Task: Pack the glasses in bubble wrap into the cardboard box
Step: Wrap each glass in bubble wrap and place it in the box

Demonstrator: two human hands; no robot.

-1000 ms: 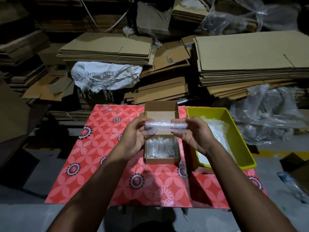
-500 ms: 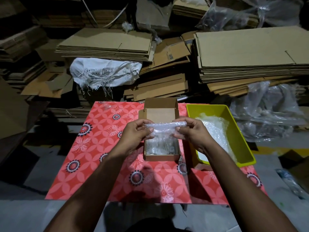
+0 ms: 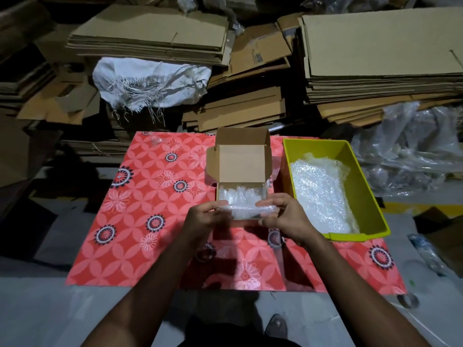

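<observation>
A small cardboard box (image 3: 241, 162) stands open on the red flowered cloth (image 3: 150, 196), its lid flap raised at the back. Several bubble-wrapped glasses (image 3: 240, 195) lie inside it. A further bubble-wrapped glass (image 3: 246, 211) lies crosswise over the near end of the box, held at both ends. My left hand (image 3: 203, 220) pinches its left end and my right hand (image 3: 285, 217) pinches its right end. The near wall of the box is hidden behind my hands and the bundle.
A yellow plastic bin (image 3: 368, 209) with bubble wrap sheets (image 3: 318, 194) stands right of the box. Stacks of flat cardboard (image 3: 375, 58), a white sack (image 3: 150, 83) and clear plastic bags (image 3: 411, 151) crowd the far side. Grey floor surrounds the cloth.
Both hands have lowered the wrapped glass from above the box's middle toward its near end. The camera has tilted closer over the table.
</observation>
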